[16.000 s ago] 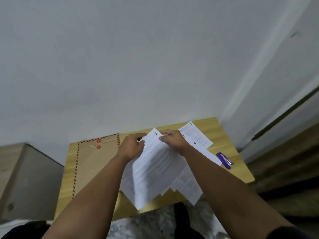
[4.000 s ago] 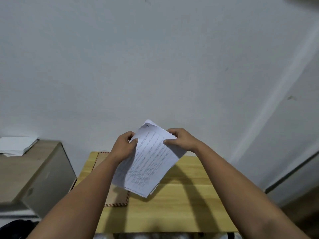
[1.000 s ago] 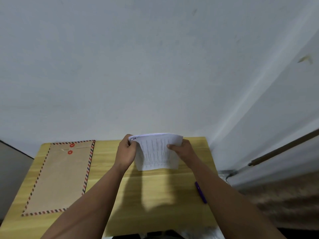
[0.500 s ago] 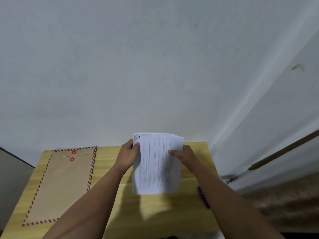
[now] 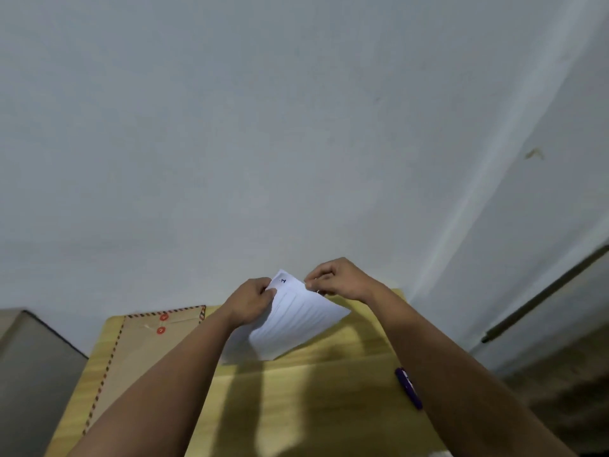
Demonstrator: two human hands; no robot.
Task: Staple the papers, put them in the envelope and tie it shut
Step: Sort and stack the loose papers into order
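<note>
Papers [image 5: 290,321]: you hold the stack in both hands above the far half of the wooden table [image 5: 296,407], clear of its surface.
Left hand [image 5: 252,303]: closed on the stack's upper left edge, thumb on the printed face.
Right hand [image 5: 341,280]: pinching the top edge just right of the corner marked "1".
Change: half a second ago the stack hung upright, long axis vertical; now it is turned, marked corner up and away, opposite corner down toward you. Your right hand has gone from the side edge to the top.
Meaning: edges look squared; you seem to be offering the marked corner for the staple. Judgement only.
Long axis: runs diagonally, from upper left to lower right, with the sheet face tilted toward the camera.
Stapler [image 5: 408,387]: purple, on the table by your right forearm, well apart from the stack, untouched.
Envelope [image 5: 145,351]: brown, striped border, flat on the table's left side, red string buttons at the far end.
Progress: stapling not yet done; one hand must free itself to take the stapler.
</note>
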